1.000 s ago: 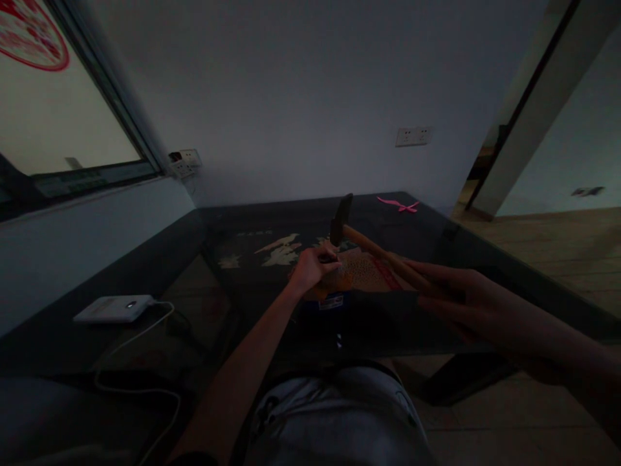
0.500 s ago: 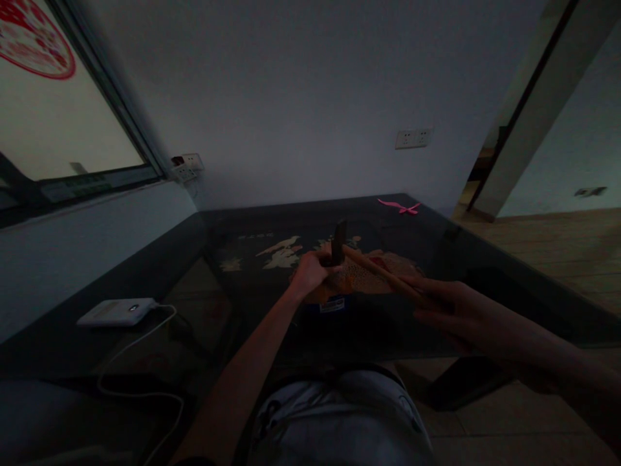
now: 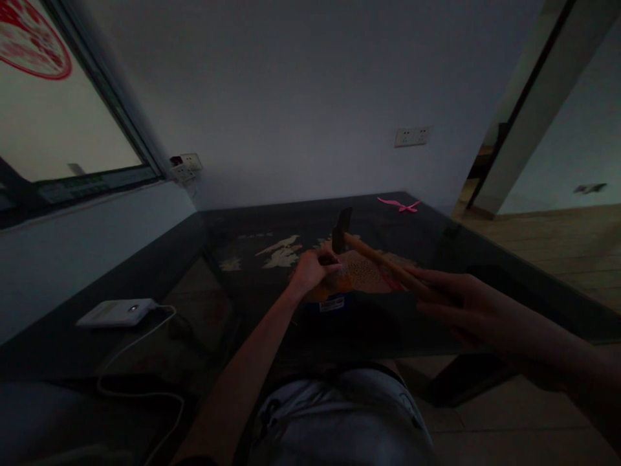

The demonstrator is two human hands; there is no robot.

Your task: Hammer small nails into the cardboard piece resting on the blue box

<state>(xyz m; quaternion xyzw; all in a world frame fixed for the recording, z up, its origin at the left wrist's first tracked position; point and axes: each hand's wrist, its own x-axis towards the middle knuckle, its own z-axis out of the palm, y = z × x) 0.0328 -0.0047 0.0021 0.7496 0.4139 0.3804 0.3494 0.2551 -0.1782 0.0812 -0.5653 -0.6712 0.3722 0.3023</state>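
My right hand is wrapped round the wooden handle of a hammer. Its dark head stands a little above my left hand. My left hand is closed in a pinch on something small that I cannot make out, resting on an orange-brown block that lies on the dark glass table. The scene is dim and the pinched thing is hidden by my fingers.
A white box with a cable lies on the table at left. A pink ribbon-like scrap sits at the far right corner. Wall sockets are on the back wall; a window is at left, a doorway at right.
The hammer head dropped down to my left hand's fingers half a second ago and has since lifted again. My left hand has stayed on the block.
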